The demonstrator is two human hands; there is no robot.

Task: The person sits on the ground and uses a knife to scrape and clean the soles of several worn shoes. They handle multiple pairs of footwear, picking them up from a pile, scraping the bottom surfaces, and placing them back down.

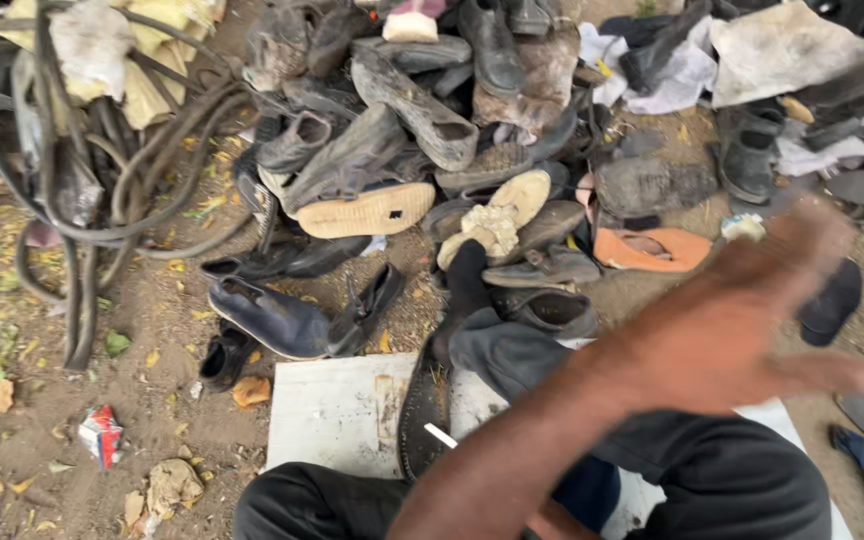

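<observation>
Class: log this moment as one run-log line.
right hand: open, blurred, holding nothing, over shoe pile | left hand: unseen | white board: on ground, dark sole on it

A navy blue shoe (270,318), an orange sole (652,250) and a cream-yellow dotted sole (367,211).

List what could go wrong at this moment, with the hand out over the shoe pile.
The right hand is blurred in mid-air, open and holding nothing; a fast sweep could knock the orange sole or tip shoes off the loose shoe pile. The dark shoe sole with a small white piece on it lies unheld on the white board and could slide off. The left hand is not visible.
</observation>
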